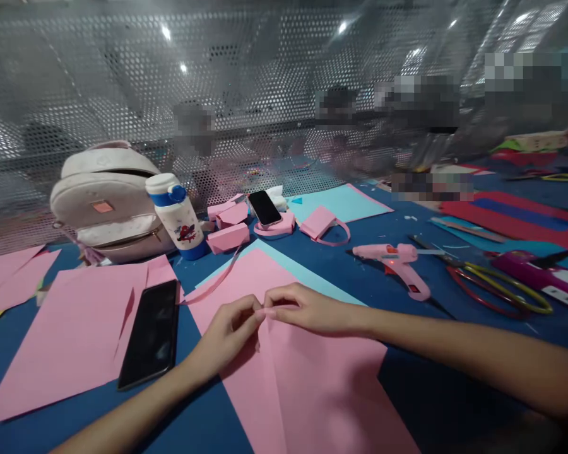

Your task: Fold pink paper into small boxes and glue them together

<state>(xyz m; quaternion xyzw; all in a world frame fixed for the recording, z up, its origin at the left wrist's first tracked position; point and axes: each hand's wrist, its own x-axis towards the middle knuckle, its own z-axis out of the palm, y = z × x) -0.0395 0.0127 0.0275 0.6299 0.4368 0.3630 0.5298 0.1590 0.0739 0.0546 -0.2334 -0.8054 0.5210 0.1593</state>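
Observation:
A large pink paper sheet (307,378) lies on the blue table (454,391) in front of me, with a raised fold running down its middle. My left hand (227,334) pinches the top of that fold with thumb and fingertips. My right hand (307,309) meets it from the right, fingers closed on the same folded edge. A thin pink paper strip (213,284) curls away from the sheet toward the back left.
A black phone (151,334) rests on another pink sheet (71,340) at left. Behind stand a white backpack (104,202), a bottle (180,217), pink paper boxes (230,230) and a second phone (265,207). A pink glue gun (397,265) and scissors (492,284) lie at right.

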